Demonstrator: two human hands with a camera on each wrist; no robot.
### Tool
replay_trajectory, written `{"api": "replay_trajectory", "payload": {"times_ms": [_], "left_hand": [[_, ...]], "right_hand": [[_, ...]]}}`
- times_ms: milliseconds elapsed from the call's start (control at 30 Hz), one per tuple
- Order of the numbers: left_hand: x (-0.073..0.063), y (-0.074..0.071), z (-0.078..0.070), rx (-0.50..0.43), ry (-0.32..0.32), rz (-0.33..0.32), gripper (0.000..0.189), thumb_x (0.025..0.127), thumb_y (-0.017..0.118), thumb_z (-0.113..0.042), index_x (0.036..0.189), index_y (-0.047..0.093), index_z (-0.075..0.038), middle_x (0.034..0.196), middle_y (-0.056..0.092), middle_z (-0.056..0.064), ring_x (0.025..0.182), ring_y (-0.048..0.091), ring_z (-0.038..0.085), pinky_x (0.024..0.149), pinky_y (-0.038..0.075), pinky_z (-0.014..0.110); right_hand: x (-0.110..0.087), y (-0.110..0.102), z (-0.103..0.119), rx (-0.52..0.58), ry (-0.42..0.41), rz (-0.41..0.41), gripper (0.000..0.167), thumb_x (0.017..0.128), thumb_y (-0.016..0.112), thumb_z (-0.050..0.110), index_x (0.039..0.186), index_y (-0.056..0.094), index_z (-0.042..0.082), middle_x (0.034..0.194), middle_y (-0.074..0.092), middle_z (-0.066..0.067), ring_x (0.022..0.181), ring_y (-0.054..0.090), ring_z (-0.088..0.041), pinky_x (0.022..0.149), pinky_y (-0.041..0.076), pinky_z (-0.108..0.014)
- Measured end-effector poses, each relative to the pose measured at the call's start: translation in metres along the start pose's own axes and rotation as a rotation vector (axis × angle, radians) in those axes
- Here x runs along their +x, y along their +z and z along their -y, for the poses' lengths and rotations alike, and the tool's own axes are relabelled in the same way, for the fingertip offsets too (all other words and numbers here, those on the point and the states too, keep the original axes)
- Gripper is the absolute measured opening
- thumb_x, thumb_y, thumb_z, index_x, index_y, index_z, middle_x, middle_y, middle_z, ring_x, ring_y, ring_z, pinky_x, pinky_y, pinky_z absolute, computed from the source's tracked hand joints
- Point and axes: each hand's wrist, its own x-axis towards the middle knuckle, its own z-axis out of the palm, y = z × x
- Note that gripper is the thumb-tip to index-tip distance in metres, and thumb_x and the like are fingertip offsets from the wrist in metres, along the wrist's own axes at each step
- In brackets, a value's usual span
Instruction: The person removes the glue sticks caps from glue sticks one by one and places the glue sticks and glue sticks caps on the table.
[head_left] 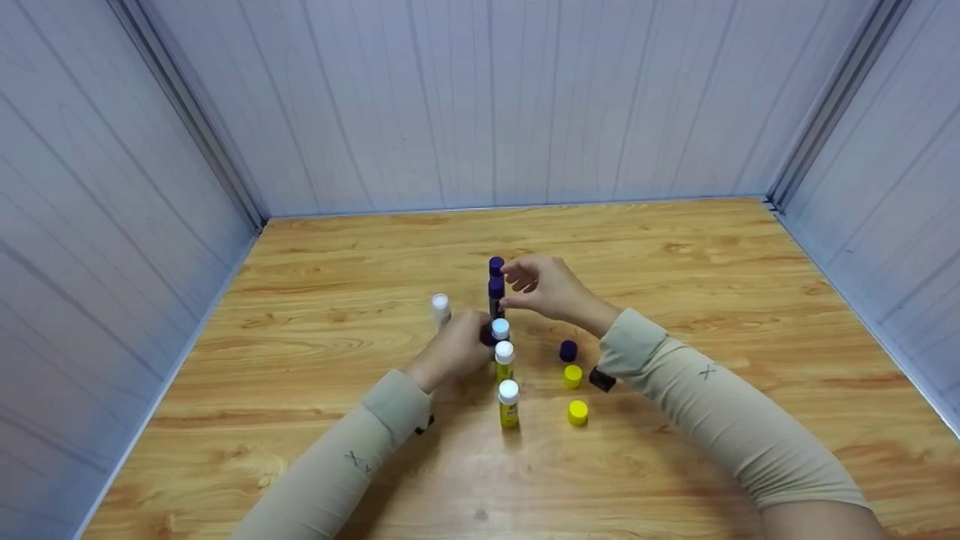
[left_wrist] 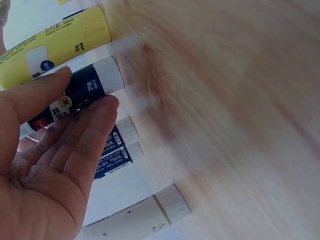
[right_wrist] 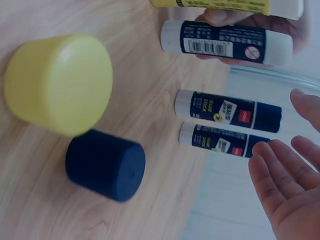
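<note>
My left hand (head_left: 461, 341) holds an upright glue stick with a dark blue label (left_wrist: 82, 90) between thumb and fingers. Its cap is off, and a white top (head_left: 500, 328) shows in the head view. Just beyond it stand two dark blue glue sticks, a nearer one (head_left: 496, 289) and a farther one (head_left: 496, 264), both with caps on. Right beside these caps, my right hand (head_left: 547, 289) has loosely bent, spread fingers and holds nothing. Toward me are two yellow glue sticks without caps, one closer (head_left: 508, 405) and one behind it (head_left: 505, 364).
A white glue stick (head_left: 440, 306) stands left of the row, partly behind my left hand. On the right lie a dark blue cap (head_left: 568, 350) and two yellow caps, one farther (head_left: 573, 376) and one closer (head_left: 577, 412). Panelled walls enclose the wooden table (head_left: 337, 255).
</note>
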Motion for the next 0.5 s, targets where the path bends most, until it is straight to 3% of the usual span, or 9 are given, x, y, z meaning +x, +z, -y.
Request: {"api": "replay_trajectory", "payload": {"times_ms": [267, 500], "left_hand": [[0.000, -0.002, -0.001, 0.008, 0.045, -0.011, 0.011, 0.097, 0.071, 0.006, 0.104, 0.077, 0.001, 0.092, 0.073, 0.007, 0.083, 0.062, 0.017, 0.079, 0.058, 0.033], [-0.002, -0.002, -0.001, 0.041, 0.051, -0.003, 0.017, 0.096, 0.072, 0.007, 0.112, 0.076, 0.003, 0.101, 0.076, 0.010, 0.090, 0.063, 0.018, 0.087, 0.061, 0.040]], "right_hand": [[0.010, 0.012, 0.001, -0.026, 0.032, 0.027, 0.049, 0.098, 0.082, 0.008, 0.143, 0.066, -0.002, 0.134, 0.072, -0.021, 0.116, 0.073, -0.036, 0.100, 0.063, -0.045], [0.016, 0.020, -0.001, -0.039, 0.056, 0.020, 0.042, 0.100, 0.078, 0.006, 0.139, 0.067, -0.002, 0.128, 0.073, -0.021, 0.115, 0.072, -0.034, 0.100, 0.061, -0.046]]}}
